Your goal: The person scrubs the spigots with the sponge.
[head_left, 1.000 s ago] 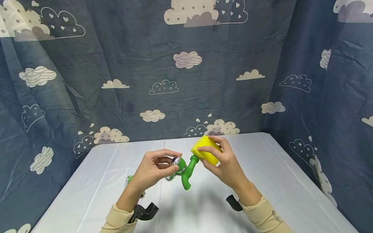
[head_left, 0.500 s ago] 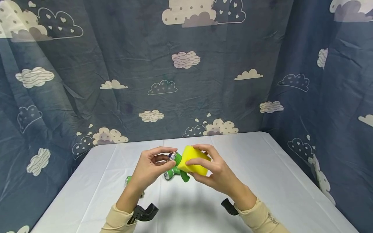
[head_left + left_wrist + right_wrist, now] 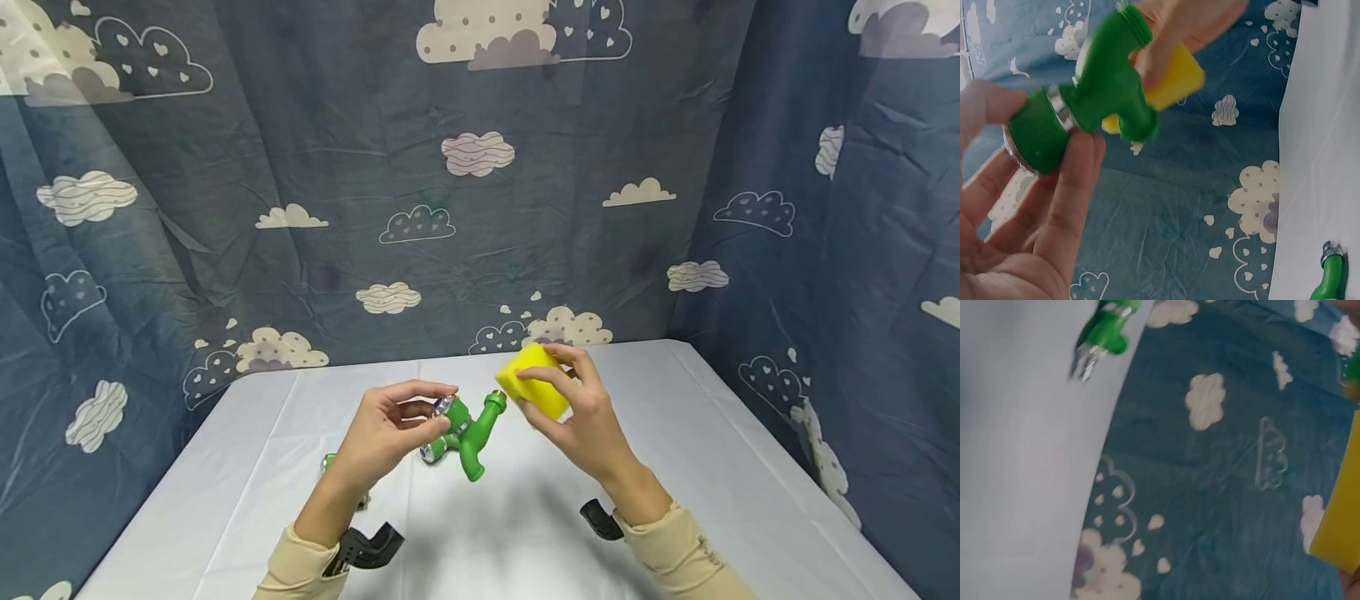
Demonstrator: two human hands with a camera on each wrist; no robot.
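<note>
A green tap [image 3: 477,435] with silvery trim is held above the table by my left hand [image 3: 378,433]. Thumb and fingers pinch its ribbed round knob; the left wrist view shows the tap's body [image 3: 1105,72] tilted, spout pointing down. My right hand [image 3: 592,425] grips a yellow sponge [image 3: 531,385] between thumb and fingers, just right of the tap's upper end. A small gap separates sponge and tap in the head view. In the right wrist view only part of the sponge [image 3: 1342,515] shows at the right edge, and most of that hand is out of frame.
Another green tap-like piece [image 3: 432,451] with a silvery end lies on the white-covered table [image 3: 675,500] behind the held tap. A further green item [image 3: 327,461] is mostly hidden by the left forearm. Dark cloud-patterned cloth [image 3: 525,250] hangs behind the table.
Half a second ago the sponge covered the tap's body; now my right hand has drawn it up and right, off the tap. My left hand has shifted slightly left since a second ago.
</note>
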